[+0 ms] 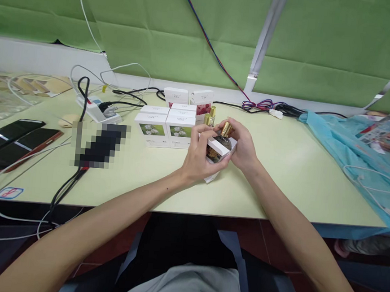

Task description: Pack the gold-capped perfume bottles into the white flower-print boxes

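Note:
My left hand (199, 153) is wrapped round a small white box (214, 153) with a dark floral picture, held tilted over the table. My right hand (242, 145) grips a perfume bottle (226, 129) with a gold cap, its dark glass body partly within the box's open top. The right fingers also touch the box's far side. Just behind my hands stand gold-capped bottles (212, 113), partly hidden. To the left, white boxes (153, 127) with pictures of white flowers stand close together, and boxes with red pictures (203, 105) are behind them.
A power strip (99, 110) with plugs and cables lies at the left. Phones (13, 143) rest near the left edge. Blue plastic sheeting (336, 148) covers the table's right end. Black cable (292, 110) runs along the wall.

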Tool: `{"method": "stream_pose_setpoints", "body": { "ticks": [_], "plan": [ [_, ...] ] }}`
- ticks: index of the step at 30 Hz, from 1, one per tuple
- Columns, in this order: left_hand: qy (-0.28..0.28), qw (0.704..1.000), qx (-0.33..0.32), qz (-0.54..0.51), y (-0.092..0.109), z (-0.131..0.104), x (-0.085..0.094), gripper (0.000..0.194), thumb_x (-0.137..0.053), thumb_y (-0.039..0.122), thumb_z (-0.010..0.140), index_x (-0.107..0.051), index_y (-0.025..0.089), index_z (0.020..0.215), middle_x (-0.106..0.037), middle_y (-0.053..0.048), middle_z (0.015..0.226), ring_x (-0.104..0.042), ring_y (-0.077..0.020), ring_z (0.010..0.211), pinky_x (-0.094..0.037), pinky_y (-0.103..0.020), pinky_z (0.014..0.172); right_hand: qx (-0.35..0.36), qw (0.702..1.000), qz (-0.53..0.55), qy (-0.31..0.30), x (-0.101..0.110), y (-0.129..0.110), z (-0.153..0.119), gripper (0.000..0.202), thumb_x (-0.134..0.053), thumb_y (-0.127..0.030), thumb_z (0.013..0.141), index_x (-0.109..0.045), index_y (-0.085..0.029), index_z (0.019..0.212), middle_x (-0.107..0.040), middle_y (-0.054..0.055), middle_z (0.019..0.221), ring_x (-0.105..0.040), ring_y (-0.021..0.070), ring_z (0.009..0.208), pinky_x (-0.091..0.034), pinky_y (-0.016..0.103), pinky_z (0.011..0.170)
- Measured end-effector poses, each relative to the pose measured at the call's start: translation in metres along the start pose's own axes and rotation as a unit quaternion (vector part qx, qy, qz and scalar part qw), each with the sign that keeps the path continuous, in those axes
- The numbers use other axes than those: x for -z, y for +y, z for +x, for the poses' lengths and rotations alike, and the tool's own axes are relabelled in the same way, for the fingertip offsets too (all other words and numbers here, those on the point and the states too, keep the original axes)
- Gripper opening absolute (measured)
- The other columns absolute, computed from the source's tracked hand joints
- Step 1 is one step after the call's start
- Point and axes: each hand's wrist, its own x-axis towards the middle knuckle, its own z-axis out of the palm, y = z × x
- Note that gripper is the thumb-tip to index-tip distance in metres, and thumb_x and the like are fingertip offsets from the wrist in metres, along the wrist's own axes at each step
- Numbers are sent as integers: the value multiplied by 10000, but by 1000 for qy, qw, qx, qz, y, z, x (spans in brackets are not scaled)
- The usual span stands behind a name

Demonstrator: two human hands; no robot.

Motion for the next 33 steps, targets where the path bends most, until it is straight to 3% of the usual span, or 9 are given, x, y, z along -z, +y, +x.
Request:
{"method": "stream_pose_setpoints", "body": {
  "ticks": [33],
  "plan": [
    [-10,1000,7,9,1,0,0,582,-795,359,762,-450,236,1215,-455,-113,1192,-532,-298,1220,-554,-510,990,15,1000,-16,13,0,0,-1,177,-592,-351,796,-625,-222,679,-673,0,759,-648,159,775,-534,292,829]
  ]
}}
